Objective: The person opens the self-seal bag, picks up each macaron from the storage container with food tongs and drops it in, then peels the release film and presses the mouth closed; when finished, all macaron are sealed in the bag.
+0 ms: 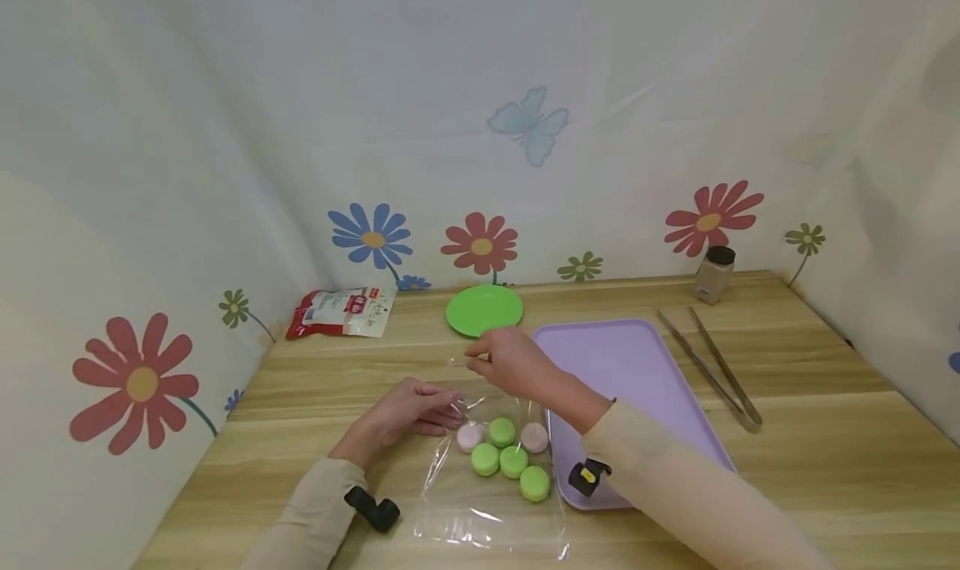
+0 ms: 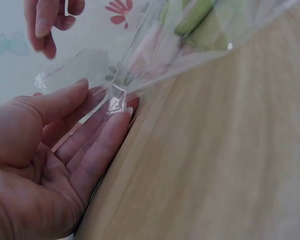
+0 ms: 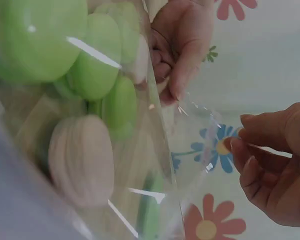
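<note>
A clear plastic bag lies flat on the table with several green macarons and two pale pink macarons inside. At its upper left corner, my left hand pinches the film between thumb and fingers; the left wrist view shows the film corner at the fingertips. Over the bag's far end is my right hand, thumb and forefinger close together. In the right wrist view, the right hand is beside the clear flap. Whether film lies between its fingertips is too faint to tell.
A lilac tray sits to the right of the bag, partly under the right forearm. Beyond it lie metal tongs and a black-lidded jar. A green plate and a red-and-white packet are at the back.
</note>
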A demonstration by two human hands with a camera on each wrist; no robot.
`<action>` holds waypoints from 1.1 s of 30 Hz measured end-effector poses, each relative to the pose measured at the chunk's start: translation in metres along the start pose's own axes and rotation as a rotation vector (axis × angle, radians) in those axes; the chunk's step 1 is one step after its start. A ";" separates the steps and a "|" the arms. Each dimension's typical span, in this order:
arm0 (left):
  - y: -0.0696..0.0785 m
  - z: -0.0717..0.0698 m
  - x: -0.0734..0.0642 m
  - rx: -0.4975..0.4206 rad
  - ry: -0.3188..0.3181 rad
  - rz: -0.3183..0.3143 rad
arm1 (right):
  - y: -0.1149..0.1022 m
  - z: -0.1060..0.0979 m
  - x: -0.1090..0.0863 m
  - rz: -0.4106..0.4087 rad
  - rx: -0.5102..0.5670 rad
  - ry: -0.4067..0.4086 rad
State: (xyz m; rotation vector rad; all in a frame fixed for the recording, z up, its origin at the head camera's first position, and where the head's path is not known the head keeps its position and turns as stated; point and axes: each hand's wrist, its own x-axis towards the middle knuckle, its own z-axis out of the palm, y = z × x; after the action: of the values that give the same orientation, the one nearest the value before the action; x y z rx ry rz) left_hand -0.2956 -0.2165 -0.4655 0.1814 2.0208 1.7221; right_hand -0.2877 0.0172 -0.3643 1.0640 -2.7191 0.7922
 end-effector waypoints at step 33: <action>-0.002 -0.004 0.000 0.027 -0.072 0.056 | 0.005 0.037 0.021 -0.066 0.202 0.034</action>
State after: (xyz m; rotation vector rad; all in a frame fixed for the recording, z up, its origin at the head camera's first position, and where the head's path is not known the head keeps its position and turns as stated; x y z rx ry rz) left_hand -0.2973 -0.2201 -0.4668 0.3073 2.0056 1.6975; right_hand -0.3036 -0.0113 -0.3916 1.1602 -2.6044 1.0823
